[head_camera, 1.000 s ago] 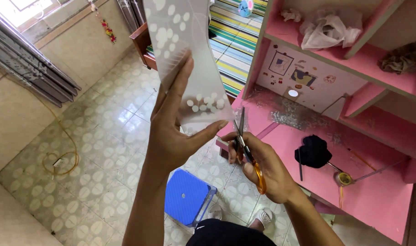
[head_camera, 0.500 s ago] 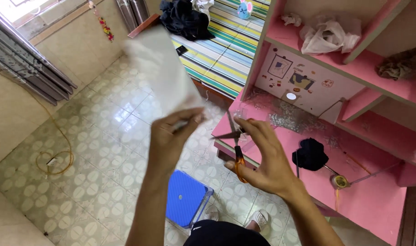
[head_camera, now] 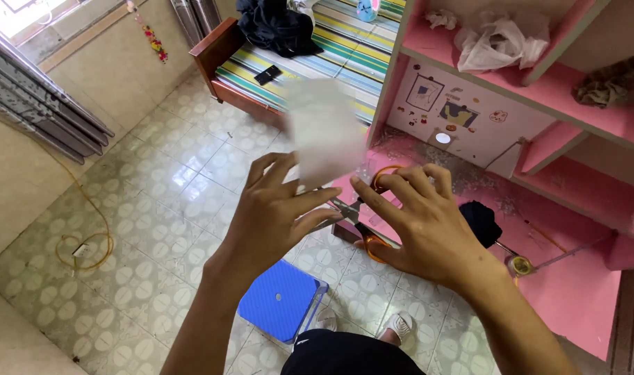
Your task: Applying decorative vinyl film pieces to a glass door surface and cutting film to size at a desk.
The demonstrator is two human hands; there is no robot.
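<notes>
A: What do the fingers show from my feed?

B: My left hand (head_camera: 278, 212) pinches the bottom edge of a white sheet (head_camera: 324, 132), thumb against fingertips, so the sheet stands up, blurred, in front of me. My right hand (head_camera: 421, 226) has its fingers through the orange handles of the scissors (head_camera: 362, 226); the blades point at the sheet's lower edge, just beside my left fingertips. I cannot tell how far the blades gape.

A: Why hold it high?

B: I judge it keeps the paper taut and clear of the pink desk (head_camera: 574, 292). 1 blue stool (head_camera: 282, 300) stands below, on the tiled floor (head_camera: 157, 208).
</notes>
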